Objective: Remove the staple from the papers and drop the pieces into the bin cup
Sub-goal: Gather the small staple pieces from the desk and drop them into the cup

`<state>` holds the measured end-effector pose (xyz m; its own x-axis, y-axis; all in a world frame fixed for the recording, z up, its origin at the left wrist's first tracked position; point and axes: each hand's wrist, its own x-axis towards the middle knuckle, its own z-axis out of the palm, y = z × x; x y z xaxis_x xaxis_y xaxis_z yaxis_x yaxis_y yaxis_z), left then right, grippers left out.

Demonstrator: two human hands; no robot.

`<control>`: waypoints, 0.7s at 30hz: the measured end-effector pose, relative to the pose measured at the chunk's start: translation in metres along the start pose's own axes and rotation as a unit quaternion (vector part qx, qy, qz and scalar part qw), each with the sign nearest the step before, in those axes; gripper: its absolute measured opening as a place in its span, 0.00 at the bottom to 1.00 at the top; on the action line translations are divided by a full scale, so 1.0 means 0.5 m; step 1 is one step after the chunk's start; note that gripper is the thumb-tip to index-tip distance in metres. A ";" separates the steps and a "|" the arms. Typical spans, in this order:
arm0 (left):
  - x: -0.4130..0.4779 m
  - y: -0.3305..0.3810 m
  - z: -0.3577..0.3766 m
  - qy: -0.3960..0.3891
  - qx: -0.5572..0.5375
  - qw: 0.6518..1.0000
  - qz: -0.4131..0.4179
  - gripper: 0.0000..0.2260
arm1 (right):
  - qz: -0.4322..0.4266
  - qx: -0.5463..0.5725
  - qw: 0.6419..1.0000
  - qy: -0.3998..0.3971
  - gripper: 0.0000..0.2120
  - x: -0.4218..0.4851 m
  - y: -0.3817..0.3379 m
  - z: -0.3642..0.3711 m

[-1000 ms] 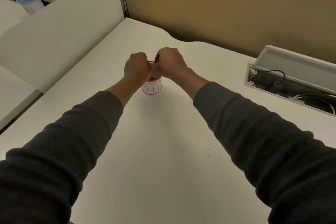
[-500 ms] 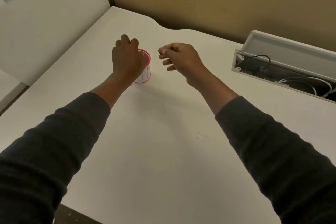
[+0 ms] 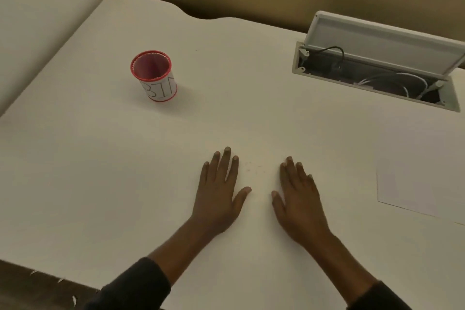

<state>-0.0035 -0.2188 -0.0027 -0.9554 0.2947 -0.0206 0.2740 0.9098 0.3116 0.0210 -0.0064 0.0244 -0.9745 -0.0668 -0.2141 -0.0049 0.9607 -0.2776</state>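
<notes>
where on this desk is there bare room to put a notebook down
The widest bare patch runs between the bin cup and the open cable tray. More lies left of the left hand. It is tighter on the right, between the right hand and the paper.

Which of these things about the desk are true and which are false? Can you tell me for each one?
1. Both hands lie flat on the desk. True: the left hand and right hand are spread open on the desk.
2. The cup has fallen over. False: the cup stands upright.
3. The left hand holds the cup. False: the cup stands apart, farther back.
4. A sheet of paper lies to the right of the hands. True.
5. The box with cables is shut. False: its lid is up.
</notes>
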 end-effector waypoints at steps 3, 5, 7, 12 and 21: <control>0.002 0.017 0.008 -0.018 0.021 1.000 -0.014 0.33 | 0.007 -0.038 0.999 0.011 0.35 -0.009 -0.029 0.021; 0.007 0.022 0.006 -0.029 0.024 0.999 -0.015 0.31 | 0.003 -0.048 0.999 0.018 0.35 -0.004 -0.046 0.031; 0.010 0.023 0.006 -0.036 0.023 0.999 -0.006 0.29 | -0.012 -0.058 0.998 0.021 0.34 0.005 -0.058 0.040; 0.035 0.010 -0.002 -0.036 0.009 0.999 -0.010 0.27 | -0.026 -0.059 0.998 0.026 0.33 0.032 -0.059 0.041; 0.012 -0.001 -0.009 -0.020 -0.027 0.999 0.033 0.25 | -0.046 -0.040 0.998 0.017 0.32 0.016 -0.046 0.034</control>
<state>-0.0099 -0.2186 0.0015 -0.9301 0.3655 -0.0353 0.3286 0.8714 0.3644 0.0174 -0.0335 0.0130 -0.9761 -0.1486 -0.1587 -0.1120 0.9693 -0.2188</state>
